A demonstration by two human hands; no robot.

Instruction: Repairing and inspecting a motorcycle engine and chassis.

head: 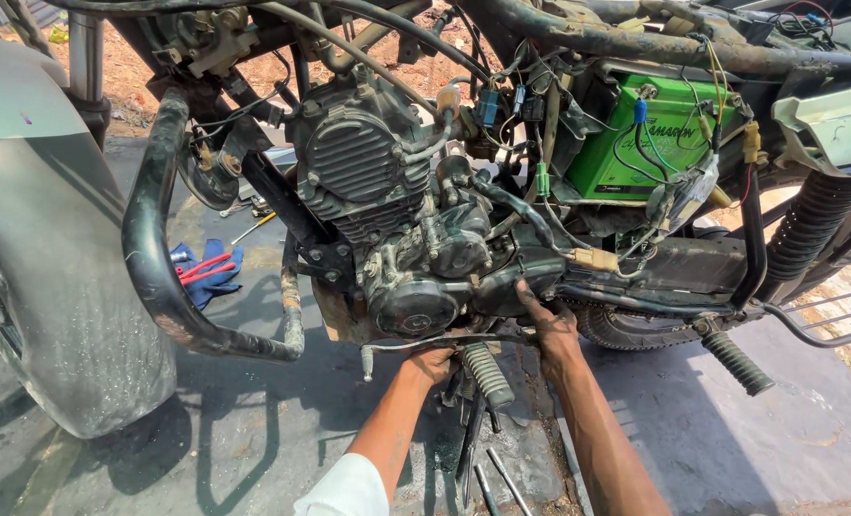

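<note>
Hands are working under a stripped motorcycle's engine: the left hand is curling around something beneath the crankcase, just beside the ribbed footpeg, though what it is clamping I cannot tell. The right hand is pressing, fingers bent, against the casing's lower rear edge, its grip hidden.

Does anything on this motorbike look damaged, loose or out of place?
Yes. The green battery sits exposed with loose wires hanging around it, no side cover. The engine is caked in grime, and the crash guard looks scuffed. Metal rods lie on the stained ground below the left hand and right hand.
</note>
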